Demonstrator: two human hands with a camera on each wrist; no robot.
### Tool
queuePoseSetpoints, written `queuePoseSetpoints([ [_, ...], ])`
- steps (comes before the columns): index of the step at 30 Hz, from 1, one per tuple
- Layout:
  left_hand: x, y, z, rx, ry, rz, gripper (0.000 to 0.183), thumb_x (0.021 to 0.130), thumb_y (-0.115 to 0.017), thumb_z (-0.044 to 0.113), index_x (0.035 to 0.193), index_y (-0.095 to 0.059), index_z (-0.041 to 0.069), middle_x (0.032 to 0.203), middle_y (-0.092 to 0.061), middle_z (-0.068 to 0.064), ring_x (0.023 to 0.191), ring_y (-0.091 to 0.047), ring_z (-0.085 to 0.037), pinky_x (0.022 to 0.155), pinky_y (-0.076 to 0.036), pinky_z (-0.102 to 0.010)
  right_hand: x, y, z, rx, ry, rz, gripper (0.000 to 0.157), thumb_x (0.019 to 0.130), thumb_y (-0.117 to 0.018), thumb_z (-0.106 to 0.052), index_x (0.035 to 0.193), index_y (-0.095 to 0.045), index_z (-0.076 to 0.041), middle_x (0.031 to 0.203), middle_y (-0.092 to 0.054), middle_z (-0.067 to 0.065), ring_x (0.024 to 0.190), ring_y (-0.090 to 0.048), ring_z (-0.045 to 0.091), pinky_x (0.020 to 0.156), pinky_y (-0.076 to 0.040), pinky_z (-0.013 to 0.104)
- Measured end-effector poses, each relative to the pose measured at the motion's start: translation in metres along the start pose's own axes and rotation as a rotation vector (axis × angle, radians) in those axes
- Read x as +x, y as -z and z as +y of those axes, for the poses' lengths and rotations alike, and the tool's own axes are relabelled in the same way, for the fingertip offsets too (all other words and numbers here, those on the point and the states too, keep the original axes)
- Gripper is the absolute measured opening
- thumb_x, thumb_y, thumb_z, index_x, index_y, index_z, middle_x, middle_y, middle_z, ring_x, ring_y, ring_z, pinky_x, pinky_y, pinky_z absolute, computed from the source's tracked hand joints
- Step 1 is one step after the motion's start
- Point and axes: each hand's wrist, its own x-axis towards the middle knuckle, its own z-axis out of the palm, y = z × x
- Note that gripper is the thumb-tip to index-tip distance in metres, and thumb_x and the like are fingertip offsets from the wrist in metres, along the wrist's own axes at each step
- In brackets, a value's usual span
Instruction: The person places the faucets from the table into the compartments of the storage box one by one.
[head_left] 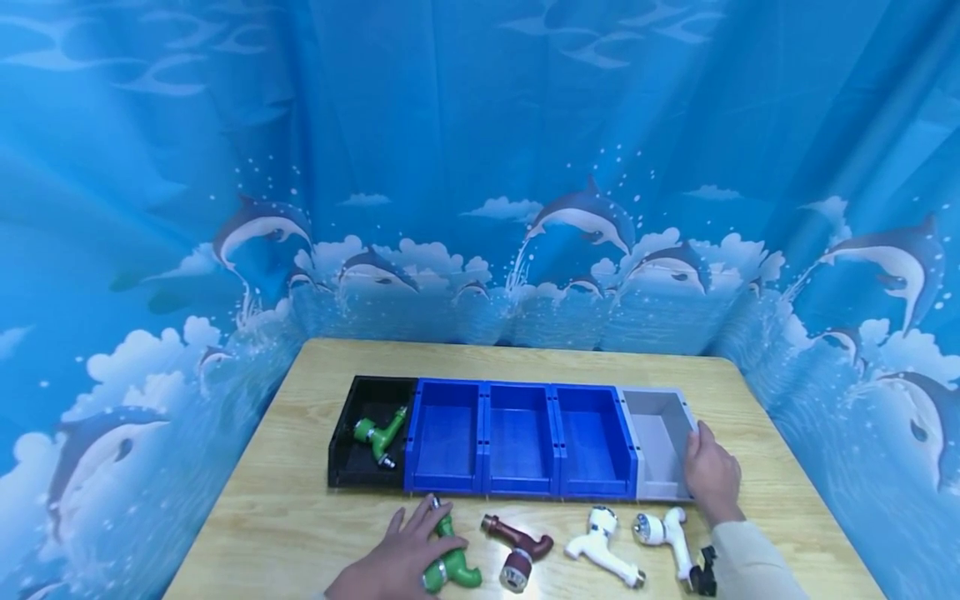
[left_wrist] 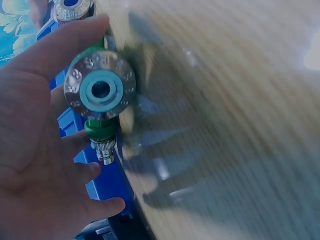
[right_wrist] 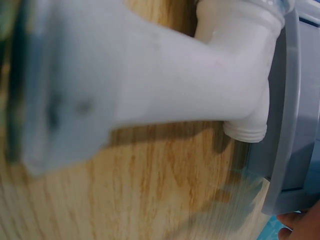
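Observation:
My left hand (head_left: 401, 554) is spread over a green faucet (head_left: 447, 562) lying on the table. In the left wrist view the thumb (left_wrist: 65, 47) reaches past the green faucet's round metal-rimmed end (left_wrist: 100, 90), and the other fingers are spread apart behind it. At the far right, my right hand (head_left: 712, 475) holds the side wall of the grey bin (head_left: 660, 442); its outer fingers are mostly hidden. Close to that wrist lies a white faucet with a black end (head_left: 675, 537), large and blurred in the right wrist view.
Left of the grey bin stand three blue bins (head_left: 520, 442) and a black bin (head_left: 345, 467) holding another green faucet (head_left: 381, 435). In front lie a brown faucet (head_left: 517, 550) and a second white faucet (head_left: 603, 546). A dolphin-print curtain (head_left: 480, 208) surrounds the wooden table (head_left: 262, 467).

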Motion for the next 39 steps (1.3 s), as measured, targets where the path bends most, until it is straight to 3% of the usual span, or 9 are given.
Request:
queuePoseSetpoints([
  [6,0.002,0.0,-0.002,0.043,-0.014,0.018,0.072,0.071,-0.069,0.068,0.134,-0.053,0.04,0.156,-0.029,-0.009,0.142,-0.018,-0.047,0.104,-0.019,-0.076,-0.001,-0.001,0.001,-0.001,0.006,-0.004,0.055,0.107,-0.019,-0.029,0.141,-0.033,0.012,0.125,-0.05,0.039,0.106,-0.052,0.055,0.092,-0.04,0.063],
  [13,0.004,-0.003,-0.006,0.153,-0.078,0.121,0.074,0.072,-0.066,0.072,0.134,-0.056,0.034,0.151,-0.036,-0.009,0.139,-0.026,-0.046,0.098,-0.028,-0.075,0.001,-0.001,0.002,0.008,0.027,0.038,0.054,0.107,-0.02,-0.028,0.14,-0.034,0.011,0.122,-0.051,0.039,0.103,-0.053,0.055,0.09,-0.04,0.063],
  [20,0.002,0.005,-0.009,0.101,-0.068,0.009,0.076,0.071,-0.061,0.078,0.138,-0.047,0.044,0.157,-0.028,-0.004,0.142,-0.02,-0.045,0.1,-0.023,-0.077,0.0,-0.002,0.002,0.007,0.019,0.034,0.053,0.106,-0.02,-0.027,0.14,-0.034,0.011,0.122,-0.051,0.04,0.104,-0.053,0.056,0.091,-0.04,0.063],
  [29,-0.001,0.008,-0.008,0.157,-0.117,0.032,0.073,0.072,-0.069,0.066,0.138,-0.049,0.041,0.154,-0.032,-0.006,0.139,-0.026,-0.049,0.1,-0.028,-0.075,0.0,-0.004,0.002,0.011,0.017,0.043,0.053,0.106,-0.02,-0.027,0.139,-0.036,0.012,0.119,-0.053,0.04,0.101,-0.054,0.056,0.088,-0.042,0.063],
  [35,0.0,0.01,-0.007,0.143,-0.084,-0.02,0.072,0.071,-0.069,0.066,0.137,-0.049,0.045,0.155,-0.032,-0.004,0.14,-0.025,-0.046,0.099,-0.029,-0.074,0.0,-0.003,0.002,0.014,0.016,0.042,0.052,0.106,-0.021,-0.026,0.138,-0.036,0.013,0.119,-0.053,0.04,0.101,-0.054,0.057,0.088,-0.041,0.063],
  [39,-0.001,0.014,-0.006,0.161,-0.1,-0.051,0.074,0.07,-0.069,0.068,0.137,-0.047,0.047,0.156,-0.03,-0.002,0.141,-0.025,-0.045,0.099,-0.031,-0.073,0.0,-0.003,0.002,0.012,0.003,0.03,0.054,0.107,-0.019,-0.028,0.139,-0.035,0.012,0.12,-0.052,0.04,0.103,-0.054,0.056,0.09,-0.041,0.063],
])
